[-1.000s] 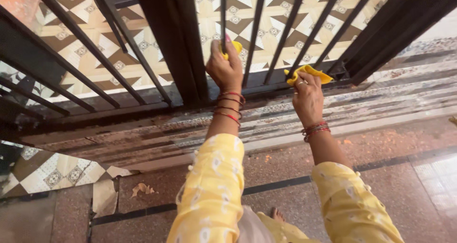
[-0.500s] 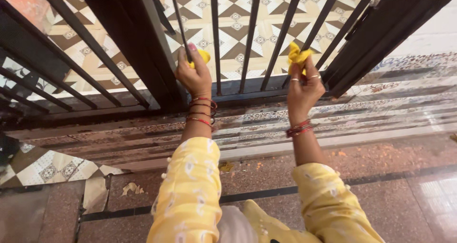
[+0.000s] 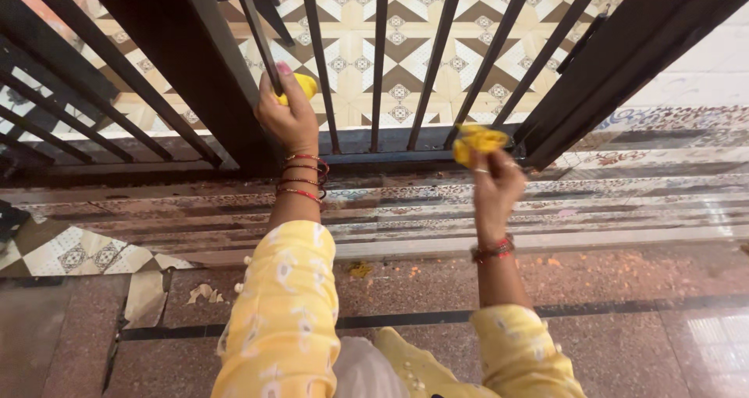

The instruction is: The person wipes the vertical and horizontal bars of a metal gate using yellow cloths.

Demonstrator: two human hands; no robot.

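Left hand (image 3: 287,115) fisted round a black gate bar (image 3: 257,35), yellow cloth (image 3: 303,86) pinched against it. Right hand (image 3: 495,181) clenches a second yellow cloth (image 3: 477,140), bunched above knuckles, near the gate's bottom rail (image 3: 390,139).

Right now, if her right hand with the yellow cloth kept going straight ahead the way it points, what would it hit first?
Most likely the black metal gate. The right hand holds a bunched yellow cloth just short of the gate's bottom rail and the slanted vertical bar there. Depth is unclear, so the cloth may already touch.
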